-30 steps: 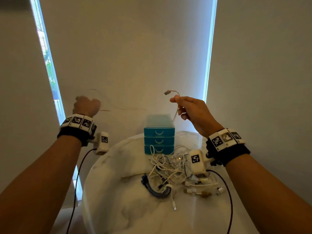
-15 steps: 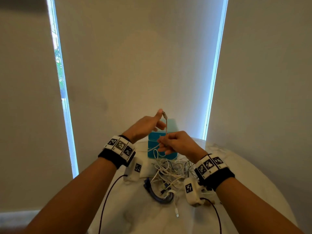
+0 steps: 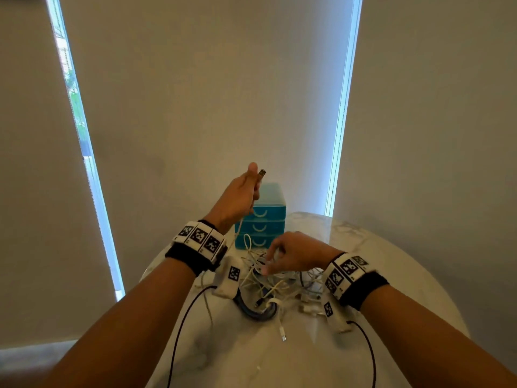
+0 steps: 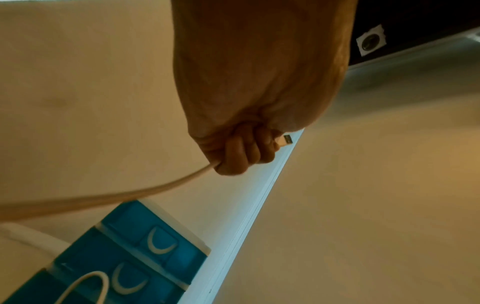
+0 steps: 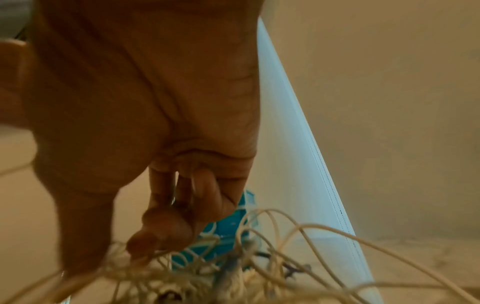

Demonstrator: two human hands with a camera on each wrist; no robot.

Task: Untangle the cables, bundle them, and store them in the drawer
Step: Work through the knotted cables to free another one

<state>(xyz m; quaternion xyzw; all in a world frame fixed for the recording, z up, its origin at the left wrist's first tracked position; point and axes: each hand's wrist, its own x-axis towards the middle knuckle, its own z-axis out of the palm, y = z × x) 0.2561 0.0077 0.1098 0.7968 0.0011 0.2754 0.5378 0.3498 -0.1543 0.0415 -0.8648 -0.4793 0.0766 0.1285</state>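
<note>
My left hand (image 3: 253, 186) is raised in front of the blue three-drawer unit (image 3: 265, 217) and grips a white cable (image 4: 145, 189) in its fist (image 4: 246, 152). The cable's USB plug (image 3: 262, 172) sticks out above the fingers, and the cable hangs down towards the tangle of white cables (image 3: 279, 284) on the table. My right hand (image 3: 270, 261) is low over the tangle, its fingers (image 5: 161, 230) curled down into the strands and holding some of them. All drawers are closed.
The round white marble table (image 3: 391, 289) stands against pale blinds. A thick dark blue cable (image 3: 256, 313) curves at the tangle's near edge, and a loose white plug (image 3: 282, 333) lies closer to me. Small connectors lie at the tangle's right side.
Both hands came together from wide apart. The left hand took over the plug end and now holds it higher, while the right hand dropped from the cable down into the tangle.
</note>
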